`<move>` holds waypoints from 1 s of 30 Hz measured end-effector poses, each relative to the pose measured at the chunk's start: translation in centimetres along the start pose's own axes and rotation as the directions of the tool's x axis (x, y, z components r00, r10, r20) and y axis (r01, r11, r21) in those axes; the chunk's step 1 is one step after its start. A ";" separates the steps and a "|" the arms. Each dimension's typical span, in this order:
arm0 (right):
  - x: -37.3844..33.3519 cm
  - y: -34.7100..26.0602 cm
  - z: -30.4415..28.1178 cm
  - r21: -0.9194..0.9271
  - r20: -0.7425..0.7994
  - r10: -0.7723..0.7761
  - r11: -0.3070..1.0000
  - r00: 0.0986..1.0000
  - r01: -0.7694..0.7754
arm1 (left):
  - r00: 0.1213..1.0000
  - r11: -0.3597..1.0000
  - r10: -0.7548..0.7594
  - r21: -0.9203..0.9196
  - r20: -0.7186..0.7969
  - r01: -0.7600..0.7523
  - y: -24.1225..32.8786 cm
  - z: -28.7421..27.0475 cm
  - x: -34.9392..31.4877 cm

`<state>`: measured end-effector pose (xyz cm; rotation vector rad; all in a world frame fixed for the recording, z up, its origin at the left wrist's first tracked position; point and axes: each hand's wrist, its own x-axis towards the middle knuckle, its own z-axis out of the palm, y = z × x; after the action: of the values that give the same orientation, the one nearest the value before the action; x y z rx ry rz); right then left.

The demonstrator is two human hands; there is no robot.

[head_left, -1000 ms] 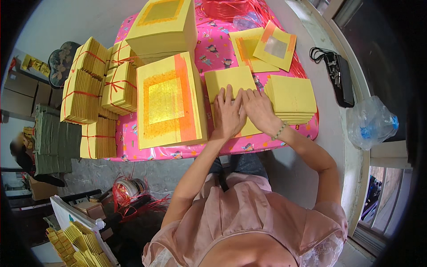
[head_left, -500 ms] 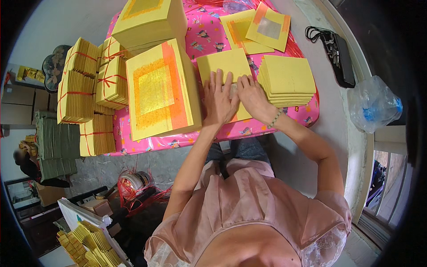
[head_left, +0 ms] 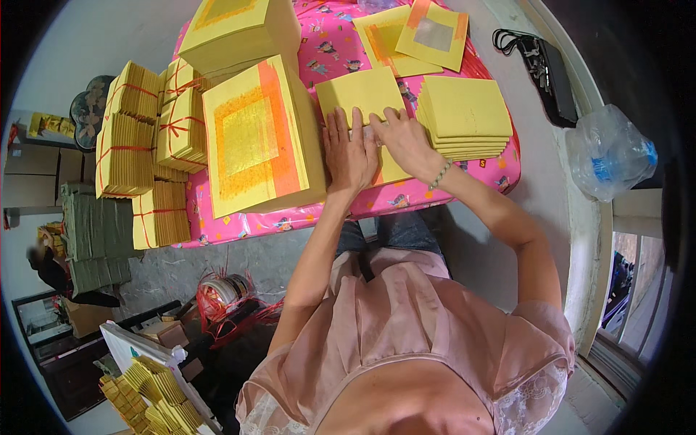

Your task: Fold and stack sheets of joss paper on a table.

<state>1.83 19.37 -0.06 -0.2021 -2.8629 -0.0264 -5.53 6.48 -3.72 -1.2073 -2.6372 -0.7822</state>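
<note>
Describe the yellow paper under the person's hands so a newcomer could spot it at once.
Start at the pink tablecloth, then look between the nearer tall block of yellow sheets on the left and the low pile of folded papers on the right. There lies the yellow paper. Unlike its neighbours, it has the left hand and right hand resting on it.

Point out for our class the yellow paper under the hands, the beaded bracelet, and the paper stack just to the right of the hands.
Yellow paper [head_left: 358, 90]: head view, on its plain far part.
Beaded bracelet [head_left: 440, 175]: head view, on its beads.
Paper stack [head_left: 464, 107]: head view, on its top face.
</note>
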 end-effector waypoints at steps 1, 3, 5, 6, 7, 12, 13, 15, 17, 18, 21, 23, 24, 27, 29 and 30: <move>0.6 0.2 -0.5 -0.025 0.056 -0.008 1.000 0.998 0.009 | 1.000 1.000 0.000 0.005 0.012 0.000 -0.1 -0.1 0.0; 1.5 0.6 -0.6 -0.051 0.107 -0.016 0.998 0.994 0.021 | 1.000 1.000 -0.003 -0.018 -0.001 0.003 -0.3 -0.3 0.1; 2.2 1.0 -0.1 -0.043 -0.032 -0.061 0.997 0.998 0.060 | 1.000 0.999 -0.005 -0.042 -0.015 0.004 -0.2 -0.5 0.1; 2.5 1.2 0.1 -0.043 -0.036 -0.060 0.997 0.998 0.058 | 0.999 0.997 -0.005 -0.072 -0.051 0.002 0.1 -0.8 -0.2; 2.8 1.4 0.3 -0.089 -0.027 -0.080 0.993 0.996 0.077 | 0.996 0.995 -0.007 -0.101 -0.086 -0.002 0.5 -1.1 -0.5; 3.3 2.2 0.7 -0.273 -0.039 -0.219 0.941 0.975 0.201 | 0.979 0.938 -0.117 -0.342 -0.166 0.054 1.8 -2.0 -1.4; 3.3 2.1 0.5 -0.308 0.000 -0.258 0.919 0.966 0.245 | 0.972 0.914 -0.165 -0.397 -0.169 0.087 1.9 -2.0 -1.4; 3.3 2.0 0.3 -0.342 0.038 -0.295 0.894 0.955 0.290 | 0.950 0.833 -0.247 -0.543 -0.188 0.109 2.4 -1.9 -1.0; 3.3 2.0 0.2 -0.262 -0.032 -0.272 0.931 0.962 0.254 | 0.902 0.774 -0.365 -0.614 -0.231 0.156 2.2 -1.1 -0.4; 3.1 2.2 0.4 -0.267 -0.032 -0.263 0.932 0.964 0.245 | 0.906 0.772 -0.358 -0.618 -0.227 0.150 2.8 -1.4 0.2; 2.8 2.1 0.7 -0.261 -0.077 -0.197 0.950 0.977 0.171 | 0.787 0.252 -0.613 -0.925 0.074 0.284 3.6 -2.4 2.4; 2.8 1.8 0.5 -0.272 -0.107 -0.197 0.949 0.975 0.162 | 0.779 0.129 -0.599 -0.938 0.185 0.322 1.5 -1.7 3.8; 2.6 1.8 0.5 -0.275 -0.111 -0.196 0.948 0.974 0.159 | 0.764 0.005 -0.573 -0.931 0.296 0.365 1.0 -1.7 4.2; 2.1 1.5 -0.1 -0.248 -0.152 -0.148 0.963 0.977 0.107 | 0.814 -0.019 -0.548 -0.975 0.194 0.220 0.8 -1.2 4.4; 1.6 1.3 -1.6 -0.128 -0.096 -0.075 0.990 0.993 0.063 | 0.802 0.026 -0.576 -0.977 0.160 0.213 0.8 -0.8 4.0; 1.3 1.1 -2.7 -0.007 -0.058 -0.011 1.000 0.998 0.011 | 0.805 0.031 -0.574 -0.978 0.151 0.206 1.4 -1.3 3.3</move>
<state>1.49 20.52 2.87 -0.1833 -2.8069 -0.0427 -6.85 8.76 -0.95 -0.1592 -1.9246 -2.8580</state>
